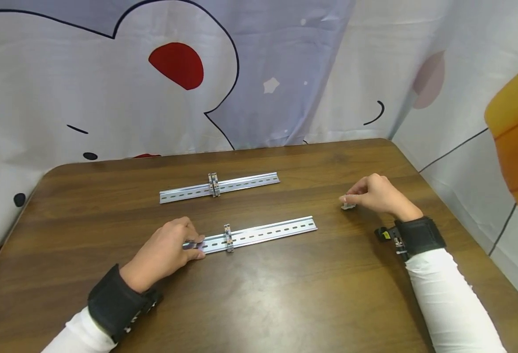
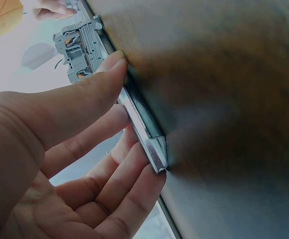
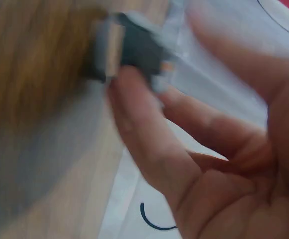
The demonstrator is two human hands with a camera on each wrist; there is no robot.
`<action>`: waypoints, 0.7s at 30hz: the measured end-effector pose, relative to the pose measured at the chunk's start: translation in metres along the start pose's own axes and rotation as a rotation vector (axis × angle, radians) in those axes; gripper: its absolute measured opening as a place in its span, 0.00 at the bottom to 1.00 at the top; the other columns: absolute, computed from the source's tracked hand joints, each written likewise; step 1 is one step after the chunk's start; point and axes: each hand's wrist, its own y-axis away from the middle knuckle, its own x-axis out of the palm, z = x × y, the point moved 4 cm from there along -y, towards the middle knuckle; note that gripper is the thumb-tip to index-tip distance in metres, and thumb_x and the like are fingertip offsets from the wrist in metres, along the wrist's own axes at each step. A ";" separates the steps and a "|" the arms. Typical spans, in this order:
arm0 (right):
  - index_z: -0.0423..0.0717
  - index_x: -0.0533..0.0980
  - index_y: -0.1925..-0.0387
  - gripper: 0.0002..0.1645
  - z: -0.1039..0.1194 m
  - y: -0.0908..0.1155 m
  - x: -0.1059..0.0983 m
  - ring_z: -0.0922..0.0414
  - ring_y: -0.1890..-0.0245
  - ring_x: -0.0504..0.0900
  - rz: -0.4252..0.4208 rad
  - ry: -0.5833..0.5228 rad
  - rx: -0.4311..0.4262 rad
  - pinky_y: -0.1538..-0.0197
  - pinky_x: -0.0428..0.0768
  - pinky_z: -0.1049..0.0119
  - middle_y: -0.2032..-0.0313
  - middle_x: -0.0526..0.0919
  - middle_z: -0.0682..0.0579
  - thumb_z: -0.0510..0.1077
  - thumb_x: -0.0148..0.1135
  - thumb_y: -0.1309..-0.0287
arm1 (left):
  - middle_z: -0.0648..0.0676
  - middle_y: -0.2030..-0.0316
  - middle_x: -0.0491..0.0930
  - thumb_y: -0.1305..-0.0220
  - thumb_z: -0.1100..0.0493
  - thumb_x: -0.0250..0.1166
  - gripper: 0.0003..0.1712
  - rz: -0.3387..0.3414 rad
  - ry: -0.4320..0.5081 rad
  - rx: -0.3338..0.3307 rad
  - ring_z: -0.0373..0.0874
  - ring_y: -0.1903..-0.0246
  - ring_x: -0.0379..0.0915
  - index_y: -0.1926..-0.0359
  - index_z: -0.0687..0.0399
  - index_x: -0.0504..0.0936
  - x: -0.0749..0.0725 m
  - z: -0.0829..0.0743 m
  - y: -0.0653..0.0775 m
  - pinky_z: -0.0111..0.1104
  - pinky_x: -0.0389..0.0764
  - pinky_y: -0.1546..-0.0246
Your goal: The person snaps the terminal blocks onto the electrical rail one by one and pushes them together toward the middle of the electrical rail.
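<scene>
In the head view my left hand (image 1: 166, 252) grips the left end of the nearer slotted metal DIN rail (image 1: 276, 232), thumb on the near edge, fingers behind. One grey terminal block (image 1: 228, 238) sits across that rail, right of my fingers. The left wrist view shows the block's side (image 2: 79, 50) with orange parts, beyond my thumb. At the right of the table my right hand (image 1: 375, 196) pinches a small grey terminal block (image 1: 349, 206) at its fingertips, low over the wood. That block (image 3: 139, 47) is blurred in the right wrist view.
A second DIN rail (image 1: 250, 181) lies farther back, with a pair of terminal blocks (image 1: 214, 185) standing side by side on it. The brown wooden table (image 1: 259, 304) ends at a patterned curtain (image 1: 285, 73) behind and on the right.
</scene>
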 end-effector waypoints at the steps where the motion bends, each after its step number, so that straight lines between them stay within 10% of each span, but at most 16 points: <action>1: 0.41 0.87 0.60 0.17 0.001 -0.001 0.001 0.54 0.66 0.85 -0.007 -0.011 -0.002 0.66 0.77 0.66 0.65 0.91 0.44 0.49 0.73 0.47 | 0.52 0.67 0.81 0.52 0.57 0.78 0.18 0.000 -0.002 -0.003 0.47 0.67 0.80 0.58 0.58 0.90 0.000 0.000 0.001 0.33 0.75 0.70; 9: 0.39 0.85 0.64 0.12 0.020 0.002 0.009 0.59 0.76 0.87 0.024 -0.096 0.058 0.69 0.83 0.63 0.71 0.91 0.46 0.41 0.74 0.50 | 0.52 0.67 0.81 0.51 0.57 0.78 0.18 0.011 0.001 -0.012 0.47 0.67 0.80 0.57 0.58 0.90 -0.001 0.000 0.001 0.33 0.75 0.70; 21: 0.38 0.80 0.60 0.13 0.076 0.012 0.038 0.56 0.84 0.86 0.210 -0.178 -0.069 0.74 0.84 0.62 0.81 0.88 0.49 0.37 0.72 0.49 | 0.52 0.67 0.80 0.50 0.57 0.77 0.19 0.020 -0.018 -0.016 0.48 0.65 0.79 0.56 0.59 0.90 -0.001 -0.002 0.001 0.35 0.76 0.68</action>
